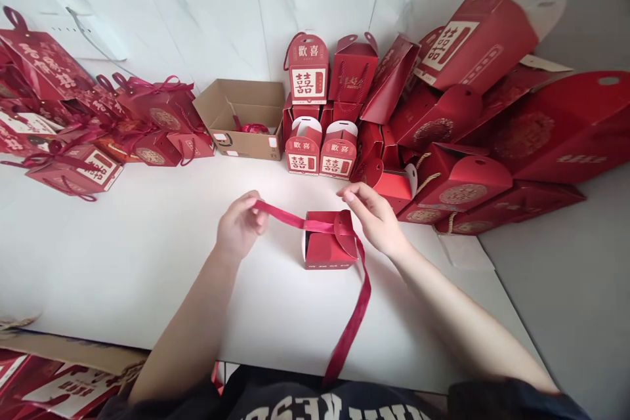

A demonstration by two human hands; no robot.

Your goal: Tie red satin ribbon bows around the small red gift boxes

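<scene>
A small red gift box (329, 248) sits on the white table in front of me. A dark red ribbon (360, 295) passes across the box's top, and its long end hangs down the right side toward the table's front edge. My left hand (239, 226) pinches the other end, stretched up and left of the box. Above and right of the box is my right hand (377, 216), fingers apart and holding nothing. The box's rounded flap is folded over at the right, with the ribbon running by it.
Behind the box stand several red gift boxes (306, 85), and more lean in a pile at the right (462, 138). A cardboard box (251, 146) with ribbon inside is at the back. Ribbon-tied boxes (73, 167) crowd the left. Red bags (63, 387) lie below the table's front left edge.
</scene>
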